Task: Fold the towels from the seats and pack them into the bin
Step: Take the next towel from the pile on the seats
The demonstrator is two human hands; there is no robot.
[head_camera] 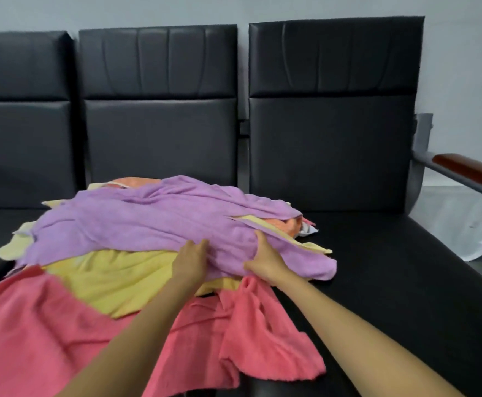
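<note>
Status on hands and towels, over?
Both gripping: left hand, right hand on crumpled purple terry towel atop pile. Beneath it, yellow towel and pink towel, unfolded on black padded seats. No bin in view.

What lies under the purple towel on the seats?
A yellow towel and an orange towel peek out at the edges of the purple towel; a pink towel lies lowest, in front. The rest is covered.
</note>
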